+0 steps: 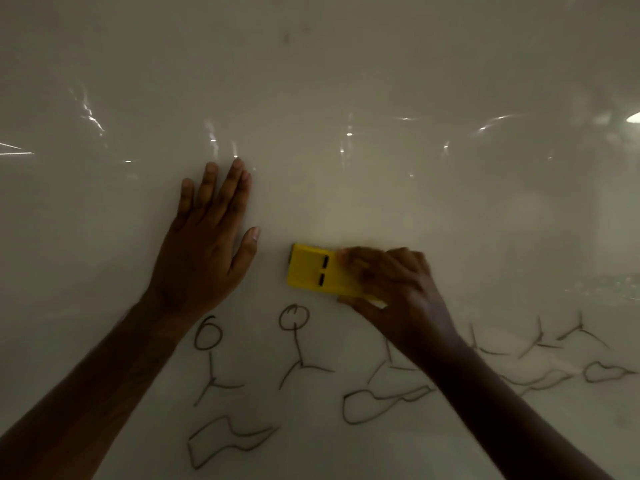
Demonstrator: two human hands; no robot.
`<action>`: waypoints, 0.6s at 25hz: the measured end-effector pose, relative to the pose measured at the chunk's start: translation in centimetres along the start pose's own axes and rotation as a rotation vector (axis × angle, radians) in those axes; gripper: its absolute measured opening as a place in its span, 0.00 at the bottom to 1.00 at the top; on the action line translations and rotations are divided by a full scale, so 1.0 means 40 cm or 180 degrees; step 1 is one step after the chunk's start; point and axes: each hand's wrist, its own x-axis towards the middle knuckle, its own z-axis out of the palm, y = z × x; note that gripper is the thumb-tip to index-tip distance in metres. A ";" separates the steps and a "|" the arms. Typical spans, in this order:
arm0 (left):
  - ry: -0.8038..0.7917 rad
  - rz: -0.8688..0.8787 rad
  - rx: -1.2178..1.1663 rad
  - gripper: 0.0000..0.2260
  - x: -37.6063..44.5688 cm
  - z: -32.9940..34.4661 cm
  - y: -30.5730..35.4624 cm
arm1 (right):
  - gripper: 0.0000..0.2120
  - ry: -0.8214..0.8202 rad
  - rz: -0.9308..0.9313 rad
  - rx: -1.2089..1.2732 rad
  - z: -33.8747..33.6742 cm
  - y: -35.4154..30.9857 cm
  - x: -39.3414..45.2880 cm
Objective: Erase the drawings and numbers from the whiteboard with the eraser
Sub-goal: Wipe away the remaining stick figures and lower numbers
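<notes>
The whiteboard (346,81) fills the whole view. My right hand (394,292) grips a yellow eraser (311,271) with two black slots, pressed flat on the board just above the drawings. My left hand (207,244) lies flat on the board to the eraser's left, fingers spread, holding nothing. Black marker drawings run along the lower part: a stick figure (207,358) under my left wrist, a second stick figure (296,337) below the eraser, and blob outlines (221,445) (377,403) beneath them. More branching lines (540,337) show to the right of my right forearm, which hides part of a drawing.
The upper board carries only light reflections and glare spots (90,116). A faint smudge (286,38) sits near the top. No board edge or tray is in view.
</notes>
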 end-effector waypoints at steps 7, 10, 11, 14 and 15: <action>-0.0015 -0.0032 0.0061 0.32 -0.085 -0.025 -0.094 | 0.20 -0.0520 -0.0601 -0.0246 -0.023 -0.025 -0.128; 0.0001 -0.0050 0.0055 0.32 -0.102 -0.024 -0.103 | 0.23 -0.0272 -0.0280 -0.0423 -0.021 -0.019 -0.065; 0.0008 -0.0054 0.0053 0.32 -0.104 -0.023 -0.103 | 0.24 -0.0183 -0.0140 -0.0417 -0.008 -0.036 -0.034; 0.0027 0.0005 0.0024 0.31 -0.104 -0.023 -0.110 | 0.23 -0.0070 -0.0163 -0.0187 0.048 -0.120 0.029; 0.0026 0.0033 0.0017 0.31 -0.107 -0.024 -0.116 | 0.21 -0.0097 -0.0318 -0.0126 0.065 -0.150 0.025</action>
